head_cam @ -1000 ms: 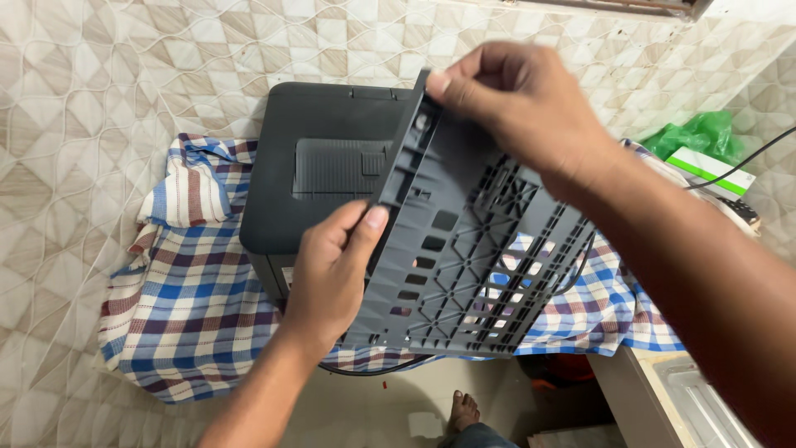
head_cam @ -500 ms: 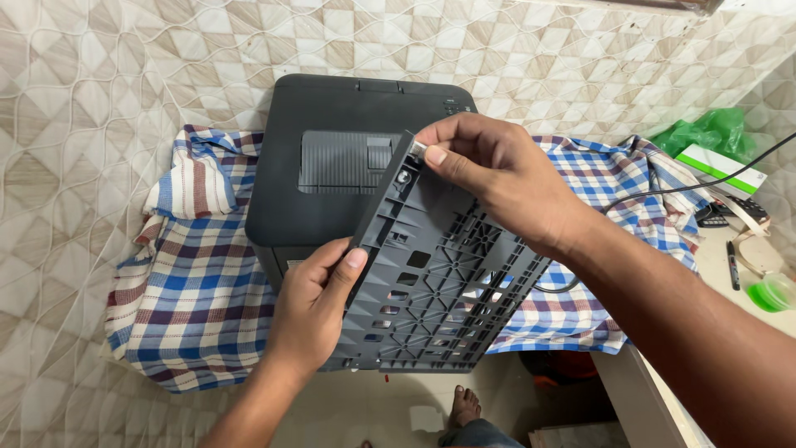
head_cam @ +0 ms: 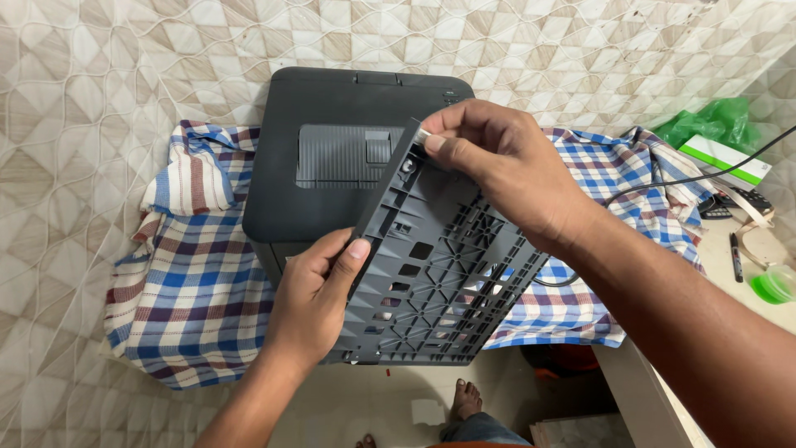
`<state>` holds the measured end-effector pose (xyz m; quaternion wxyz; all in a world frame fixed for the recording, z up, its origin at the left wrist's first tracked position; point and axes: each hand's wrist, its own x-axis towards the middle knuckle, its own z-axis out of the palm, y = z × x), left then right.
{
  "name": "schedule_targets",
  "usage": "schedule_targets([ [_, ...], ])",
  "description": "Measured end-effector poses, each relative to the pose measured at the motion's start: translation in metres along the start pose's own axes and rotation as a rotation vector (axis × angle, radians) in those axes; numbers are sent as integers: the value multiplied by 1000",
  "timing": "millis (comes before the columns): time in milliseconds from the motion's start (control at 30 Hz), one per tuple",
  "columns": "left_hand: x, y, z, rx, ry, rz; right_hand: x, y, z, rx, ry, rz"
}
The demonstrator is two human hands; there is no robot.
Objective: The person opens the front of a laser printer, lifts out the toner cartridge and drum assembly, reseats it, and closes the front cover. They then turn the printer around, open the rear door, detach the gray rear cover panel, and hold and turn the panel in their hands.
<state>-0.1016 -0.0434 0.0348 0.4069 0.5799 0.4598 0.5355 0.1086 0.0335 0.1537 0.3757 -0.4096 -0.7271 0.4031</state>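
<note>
I hold a dark grey plastic tray (head_cam: 439, 274) with a ribbed, latticed underside, tilted up in front of a black printer (head_cam: 332, 166). My left hand (head_cam: 311, 303) grips the tray's left edge near its lower end, thumb on the ribbed face. At the tray's upper corner my right hand (head_cam: 506, 170) pinches a small white part with its fingertips. The printer sits on a blue, red and white checked cloth (head_cam: 191, 282) against a tiled wall. The tray covers the printer's front right part.
A white table edge (head_cam: 647, 398) runs along the lower right, carrying a green bag (head_cam: 705, 120), a white and green box (head_cam: 725, 159), a black cable (head_cam: 696, 176), a pen (head_cam: 735, 255) and a green lid (head_cam: 775, 286). My bare foot (head_cam: 466, 400) shows on the floor below.
The tray has dropped lower and swung a little left across the printer's front. My right hand has slid along its top corner to the white part. More of the printer's top now shows.
</note>
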Motion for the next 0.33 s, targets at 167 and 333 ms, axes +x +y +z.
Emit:
schedule_targets([
  [167,0,0,0,-16,-7,10,-3,-1,-2,21,-9,31],
  [333,0,0,0,-22,-12,6,-6,1,-2,30,-5,55],
])
